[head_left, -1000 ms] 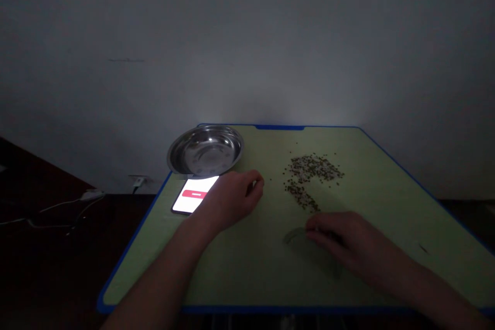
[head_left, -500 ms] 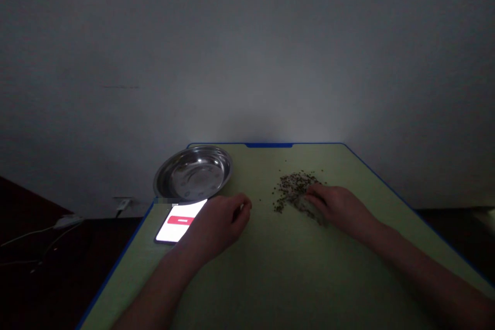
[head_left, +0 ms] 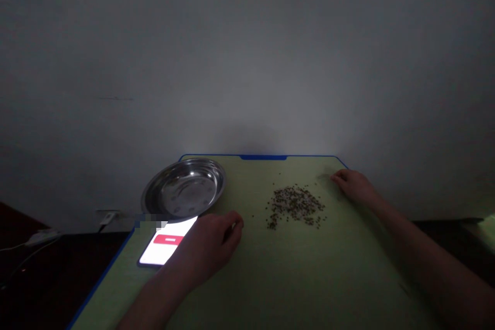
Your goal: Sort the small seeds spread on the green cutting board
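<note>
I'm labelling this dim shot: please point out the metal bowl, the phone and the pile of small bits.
Metal bowl (head_left: 189,192): head view, on its bare inner floor.
Phone (head_left: 167,240): head view, on the red bar of its lit screen.
Pile of small bits (head_left: 296,203): head view, on its middle.

and here's the bench (head_left: 232,294), pale green top, blue edging (head_left: 263,157) all along its far side, and right behind it rises a plain grey wall (head_left: 247,62)! dim light in here, the wall palest above the bench, fading darker outward, a soft shadow (head_left: 249,136) just over the far edge. left of the bench: a faint scratch-like mark (head_left: 115,98), a white plug (head_left: 109,220) low down, pale cables (head_left: 27,263), very dark floor (head_left: 58,289).
</note>
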Demonstrator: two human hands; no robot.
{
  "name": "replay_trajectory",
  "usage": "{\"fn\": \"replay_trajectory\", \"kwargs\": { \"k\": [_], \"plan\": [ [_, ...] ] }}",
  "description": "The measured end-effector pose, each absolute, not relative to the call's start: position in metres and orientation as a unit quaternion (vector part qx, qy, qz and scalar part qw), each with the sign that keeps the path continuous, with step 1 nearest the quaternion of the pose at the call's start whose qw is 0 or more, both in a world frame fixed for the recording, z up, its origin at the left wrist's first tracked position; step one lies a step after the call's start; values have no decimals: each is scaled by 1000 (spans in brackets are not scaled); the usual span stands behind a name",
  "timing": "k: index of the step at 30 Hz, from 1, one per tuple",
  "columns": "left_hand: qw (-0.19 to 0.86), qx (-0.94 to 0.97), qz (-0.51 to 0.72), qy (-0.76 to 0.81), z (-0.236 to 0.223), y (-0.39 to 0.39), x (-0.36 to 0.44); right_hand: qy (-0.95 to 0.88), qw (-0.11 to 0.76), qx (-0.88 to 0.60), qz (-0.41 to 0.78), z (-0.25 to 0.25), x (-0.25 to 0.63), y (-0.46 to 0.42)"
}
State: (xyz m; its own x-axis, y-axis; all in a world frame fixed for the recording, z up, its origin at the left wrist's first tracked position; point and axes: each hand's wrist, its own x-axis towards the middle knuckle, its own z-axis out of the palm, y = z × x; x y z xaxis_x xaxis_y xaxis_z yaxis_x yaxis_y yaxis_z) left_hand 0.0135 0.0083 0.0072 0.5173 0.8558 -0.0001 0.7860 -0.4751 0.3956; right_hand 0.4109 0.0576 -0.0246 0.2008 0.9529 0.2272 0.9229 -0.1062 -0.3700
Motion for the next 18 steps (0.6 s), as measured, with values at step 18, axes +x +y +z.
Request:
{"fn": "replay_trajectory", "kwargs": {
  "k": [18],
  "plan": [
    [179, 856, 98, 476, 10, 8, 15, -787, 165, -571, 165, -19, 310, 23]
  ]
}}
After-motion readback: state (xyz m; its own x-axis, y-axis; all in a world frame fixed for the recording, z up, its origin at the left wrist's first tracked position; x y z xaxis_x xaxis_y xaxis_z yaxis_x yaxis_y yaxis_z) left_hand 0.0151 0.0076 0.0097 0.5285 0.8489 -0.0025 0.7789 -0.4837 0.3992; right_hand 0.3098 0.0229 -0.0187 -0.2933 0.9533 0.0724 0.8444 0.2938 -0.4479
